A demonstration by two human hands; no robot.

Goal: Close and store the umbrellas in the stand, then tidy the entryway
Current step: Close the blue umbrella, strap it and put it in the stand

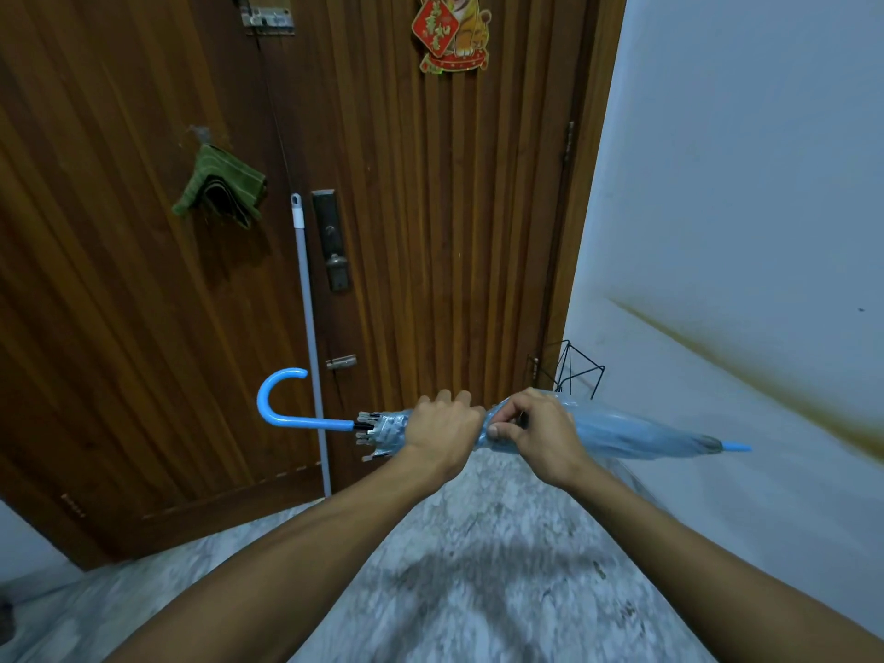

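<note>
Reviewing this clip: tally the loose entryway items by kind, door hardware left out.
Umbrella, held by left hand and right hand: 1
Wire stand: 1
Grey pole: 1
Green cloth: 1
Red door decoration: 1
Total: 5

Umbrella [622,430] pale translucent blue, hook handle [277,404] bright blue. Door [430,208] brown, vertical ribs. Cloth [217,189] at 10 o'clock green-striped. Floor [478,543] grey speckled.

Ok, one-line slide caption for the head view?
Both hands, left hand and right hand, grip a closed blue umbrella held level before the wooden door.
</note>
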